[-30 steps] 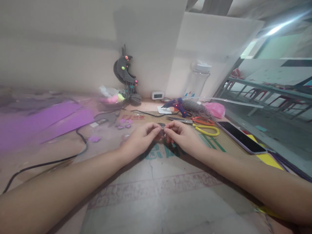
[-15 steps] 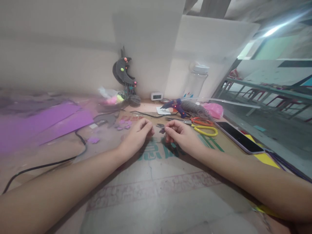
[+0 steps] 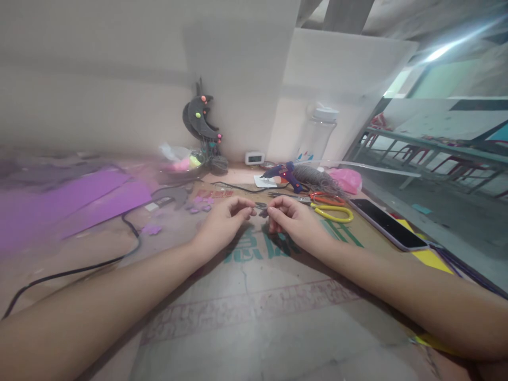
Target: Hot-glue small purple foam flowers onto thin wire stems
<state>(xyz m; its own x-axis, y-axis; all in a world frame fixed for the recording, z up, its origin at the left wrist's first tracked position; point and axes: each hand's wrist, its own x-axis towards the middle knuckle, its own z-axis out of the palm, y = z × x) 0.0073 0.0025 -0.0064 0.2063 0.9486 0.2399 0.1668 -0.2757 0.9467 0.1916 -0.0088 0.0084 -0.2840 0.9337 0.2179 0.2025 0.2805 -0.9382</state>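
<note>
Left of the yellow-handled scissors [image 3: 316, 207], the right hand [image 3: 291, 217] pinches a small dark piece [image 3: 263, 213], which might drop if that fingertip hold slackens, the left hand [image 3: 228, 219] apart, its grip unclear.

L hand [image 3: 224, 221] now apart from R hand [image 3: 297, 219] (together 1 sec ago), tho nearer than half-sec ago.

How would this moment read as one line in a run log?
right hand: pinching small dark piece | left hand: opposite, apart, hold unclear | farther back: blue glue gun | far right: phone
</note>
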